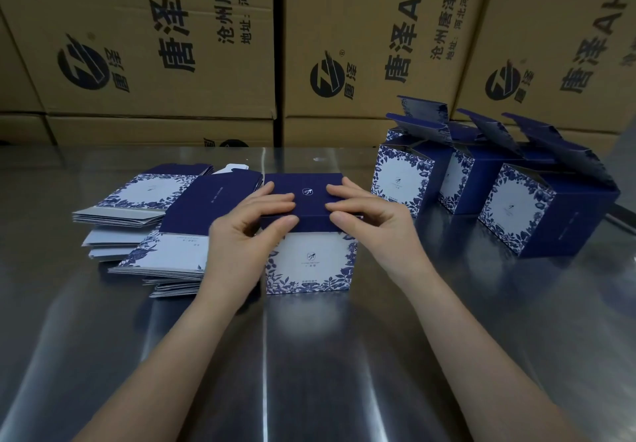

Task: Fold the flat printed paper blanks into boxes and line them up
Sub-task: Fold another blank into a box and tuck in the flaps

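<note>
Navy-and-white floral paper box point(309, 266) stands upright at the middle of the brushed-steel bench point(309, 355), its dark lid folded down flat, as a person closes it with both hands. The left hand point(247, 228) and the right hand point(373, 221) each pinch a front corner of the lid, with the fingers point(275, 197) curled across the top and the thumbs pressed to the front lip. Whether the tuck flap is fully seated inside cannot be made out, since the hands cover the corners. To finish the step well, both thumbs should probably press evenly, so the lip slides in straight without creasing the printed face and the box sits square on the bench. Just to the left lies a fanned heap of flat printed paper blanks point(148, 197). To the right, near but apart, a row of folded boxes point(399, 173) stands with lids raised. Brown corrugated cartons point(155, 46) wall off the back.
</note>
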Demonstrator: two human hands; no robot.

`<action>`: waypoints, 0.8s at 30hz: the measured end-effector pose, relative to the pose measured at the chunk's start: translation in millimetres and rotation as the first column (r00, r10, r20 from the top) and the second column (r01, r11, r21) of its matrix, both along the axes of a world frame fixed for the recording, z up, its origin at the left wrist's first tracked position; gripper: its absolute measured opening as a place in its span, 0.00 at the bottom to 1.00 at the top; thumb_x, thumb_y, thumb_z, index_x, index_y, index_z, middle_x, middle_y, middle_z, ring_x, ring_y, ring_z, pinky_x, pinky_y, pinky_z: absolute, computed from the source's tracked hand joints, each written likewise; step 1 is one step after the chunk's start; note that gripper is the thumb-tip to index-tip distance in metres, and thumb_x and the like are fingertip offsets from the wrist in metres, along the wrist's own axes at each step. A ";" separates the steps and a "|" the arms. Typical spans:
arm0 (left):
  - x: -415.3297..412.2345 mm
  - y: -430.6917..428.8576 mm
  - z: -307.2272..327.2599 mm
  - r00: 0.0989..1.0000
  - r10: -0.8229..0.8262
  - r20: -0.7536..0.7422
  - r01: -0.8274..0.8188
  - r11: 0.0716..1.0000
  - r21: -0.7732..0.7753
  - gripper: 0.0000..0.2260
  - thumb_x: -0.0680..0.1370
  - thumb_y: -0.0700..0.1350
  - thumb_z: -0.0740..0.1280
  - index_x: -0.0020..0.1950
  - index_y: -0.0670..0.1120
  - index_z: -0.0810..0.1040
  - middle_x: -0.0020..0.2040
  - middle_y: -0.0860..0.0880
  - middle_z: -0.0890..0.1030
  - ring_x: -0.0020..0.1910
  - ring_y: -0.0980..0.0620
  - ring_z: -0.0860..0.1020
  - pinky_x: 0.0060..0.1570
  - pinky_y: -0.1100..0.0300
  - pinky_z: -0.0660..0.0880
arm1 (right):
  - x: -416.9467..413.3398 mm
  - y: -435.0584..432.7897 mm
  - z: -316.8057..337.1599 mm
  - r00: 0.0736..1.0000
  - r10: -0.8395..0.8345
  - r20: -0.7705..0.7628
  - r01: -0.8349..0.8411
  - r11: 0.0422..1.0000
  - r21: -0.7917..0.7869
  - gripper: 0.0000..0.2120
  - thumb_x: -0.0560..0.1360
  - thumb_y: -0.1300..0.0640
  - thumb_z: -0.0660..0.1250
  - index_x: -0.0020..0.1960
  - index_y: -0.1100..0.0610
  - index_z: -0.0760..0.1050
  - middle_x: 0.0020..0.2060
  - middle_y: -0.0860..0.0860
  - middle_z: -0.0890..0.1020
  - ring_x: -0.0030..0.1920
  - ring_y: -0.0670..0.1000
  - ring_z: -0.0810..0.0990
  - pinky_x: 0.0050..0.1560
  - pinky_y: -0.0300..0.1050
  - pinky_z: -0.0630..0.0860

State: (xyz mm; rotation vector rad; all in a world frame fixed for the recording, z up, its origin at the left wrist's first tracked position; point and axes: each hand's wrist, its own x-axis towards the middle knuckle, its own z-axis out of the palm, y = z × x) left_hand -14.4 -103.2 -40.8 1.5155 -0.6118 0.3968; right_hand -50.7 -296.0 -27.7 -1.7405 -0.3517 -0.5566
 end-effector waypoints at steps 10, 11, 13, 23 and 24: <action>8.8 6.9 0.4 0.992 -0.110 -0.060 0.101 0.987 -0.128 0.12 0.73 0.31 0.71 0.43 0.48 0.85 0.49 0.56 0.86 0.63 0.58 0.78 0.58 0.68 0.74 | 2.9 -0.9 0.1 1.000 0.016 -0.020 -0.015 0.999 0.052 0.12 0.73 0.71 0.70 0.53 0.59 0.82 0.55 0.51 0.83 0.70 0.47 0.71 0.71 0.46 0.68; 9.2 7.6 0.1 0.991 -0.118 -0.061 0.109 0.986 -0.130 0.12 0.73 0.31 0.71 0.44 0.48 0.85 0.49 0.56 0.86 0.64 0.58 0.78 0.58 0.68 0.74 | 2.7 -1.8 0.3 0.999 0.026 -0.026 -0.025 0.999 0.047 0.12 0.73 0.71 0.70 0.53 0.59 0.82 0.55 0.51 0.83 0.70 0.46 0.71 0.71 0.47 0.68; 9.7 10.6 -0.8 0.987 -0.150 -0.060 0.141 0.982 -0.125 0.11 0.74 0.32 0.71 0.46 0.48 0.85 0.52 0.56 0.85 0.65 0.58 0.77 0.60 0.67 0.74 | 1.5 -5.3 1.0 0.998 0.056 -0.043 -0.054 0.998 0.045 0.13 0.73 0.70 0.70 0.52 0.56 0.82 0.56 0.49 0.82 0.70 0.45 0.71 0.71 0.48 0.68; 13.6 15.2 -2.6 0.977 -0.206 -0.060 0.198 0.972 -0.124 0.11 0.75 0.32 0.68 0.48 0.47 0.84 0.54 0.55 0.85 0.67 0.57 0.75 0.61 0.67 0.73 | -1.2 -9.6 2.5 0.995 0.076 -0.063 -0.069 0.992 0.103 0.13 0.73 0.71 0.68 0.53 0.57 0.82 0.56 0.50 0.83 0.69 0.44 0.72 0.70 0.51 0.69; 13.6 15.1 -2.7 0.977 -0.207 -0.058 0.199 0.972 -0.124 0.11 0.75 0.32 0.68 0.48 0.47 0.85 0.54 0.54 0.85 0.67 0.57 0.75 0.60 0.68 0.73 | -1.4 -9.0 2.8 0.996 0.072 -0.058 -0.066 0.992 0.105 0.13 0.73 0.71 0.68 0.53 0.58 0.82 0.55 0.50 0.83 0.69 0.45 0.72 0.70 0.50 0.69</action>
